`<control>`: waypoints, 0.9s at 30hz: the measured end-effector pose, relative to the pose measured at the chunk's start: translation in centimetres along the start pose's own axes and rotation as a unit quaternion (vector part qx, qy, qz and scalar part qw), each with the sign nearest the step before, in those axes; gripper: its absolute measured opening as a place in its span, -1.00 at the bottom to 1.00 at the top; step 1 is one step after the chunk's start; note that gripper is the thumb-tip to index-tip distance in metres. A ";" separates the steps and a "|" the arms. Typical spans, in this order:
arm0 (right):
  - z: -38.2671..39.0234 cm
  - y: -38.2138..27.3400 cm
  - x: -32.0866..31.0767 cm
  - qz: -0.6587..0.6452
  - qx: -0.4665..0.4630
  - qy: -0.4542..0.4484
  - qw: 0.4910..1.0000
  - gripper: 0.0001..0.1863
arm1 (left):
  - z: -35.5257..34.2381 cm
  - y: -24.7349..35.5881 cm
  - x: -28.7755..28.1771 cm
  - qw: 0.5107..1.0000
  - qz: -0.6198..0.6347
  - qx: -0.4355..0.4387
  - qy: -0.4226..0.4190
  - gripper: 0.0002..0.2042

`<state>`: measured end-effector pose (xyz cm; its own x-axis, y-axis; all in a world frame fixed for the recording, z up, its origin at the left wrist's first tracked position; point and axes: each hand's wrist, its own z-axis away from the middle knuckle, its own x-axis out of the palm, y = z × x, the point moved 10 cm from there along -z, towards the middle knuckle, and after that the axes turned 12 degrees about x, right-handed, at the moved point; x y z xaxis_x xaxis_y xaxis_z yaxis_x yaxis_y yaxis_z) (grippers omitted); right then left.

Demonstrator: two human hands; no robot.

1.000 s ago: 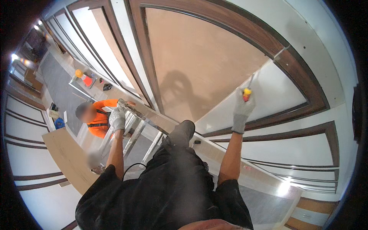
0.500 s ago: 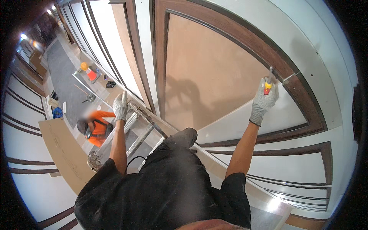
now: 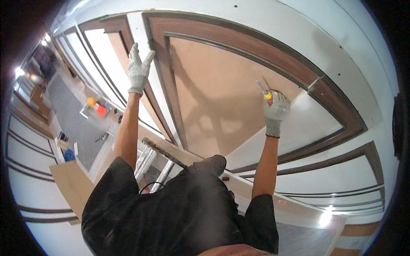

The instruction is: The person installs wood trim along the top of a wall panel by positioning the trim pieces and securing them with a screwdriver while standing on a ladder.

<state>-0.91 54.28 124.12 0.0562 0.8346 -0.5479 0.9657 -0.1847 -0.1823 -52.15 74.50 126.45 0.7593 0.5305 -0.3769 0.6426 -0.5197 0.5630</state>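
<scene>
My gloved left hand (image 3: 139, 68) is raised with fingers apart, beside the white strip (image 3: 136, 26) and the dark wood frame (image 3: 158, 33) of a wall panel. My gloved right hand (image 3: 276, 109) grips a red-and-yellow handled tool (image 3: 268, 97), its metal end over the tan inner board (image 3: 213, 85). A pale section (image 3: 316, 119) fills the panel's lower right. My dark trouser leg and shoe (image 3: 211, 164) are below, by a paint-spattered aluminium ladder (image 3: 149, 160).
A cardboard sheet (image 3: 70, 183) lies at the lower left. Farther along the corridor (image 3: 66, 106) are an orange cone (image 3: 101, 110), a blue item (image 3: 69, 155) and small loose things. Framed panels (image 3: 30, 149) line both walls.
My left hand has left the ladder top and risen to the panel frame. My right hand rose, then shifted left with the tool. The co-worker in orange has dropped out of sight.
</scene>
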 end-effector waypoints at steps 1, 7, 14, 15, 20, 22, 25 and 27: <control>0.2 0.1 0.4 -0.002 0.003 -0.011 1.000 -0.68 | -1.6 1.2 0.0 0.999 0.007 0.042 0.034 -0.09; 2.5 1.2 1.5 -0.023 0.043 -0.031 0.998 -0.67 | -7.5 6.4 -0.4 0.967 -0.041 0.180 0.174 -0.22; 8.8 4.6 3.0 -0.058 0.189 -0.105 0.975 -0.71 | -9.0 16.7 -0.1 0.902 -0.075 0.372 0.208 -0.61; 10.3 4.8 2.5 -0.050 0.207 -0.098 0.972 -0.71 | -9.1 17.2 0.5 0.894 -0.072 0.394 0.199 -0.63; 22.0 7.2 2.4 -0.039 0.290 -0.150 0.944 -0.70 | -7.6 19.1 3.4 0.879 -0.061 0.451 0.144 -0.69; 27.7 8.2 2.4 -0.025 0.339 -0.187 0.922 -0.68 | -7.4 19.5 3.4 0.878 -0.078 0.452 0.140 -0.70; 38.6 10.3 2.0 -0.034 0.488 -0.295 0.821 -0.61 | -7.6 19.4 3.2 0.873 -0.097 0.458 0.133 -0.71; 48.7 13.0 0.0 -0.028 0.555 -0.305 0.773 -0.55 | -7.5 20.2 5.0 0.877 -0.073 0.466 0.096 -0.69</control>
<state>-0.69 26.61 82.01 -0.4353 0.5195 -0.7353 0.1305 -0.7717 -0.6224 -36.12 71.64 141.45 0.6874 0.6942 -0.2135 0.6055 -0.7101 -0.3594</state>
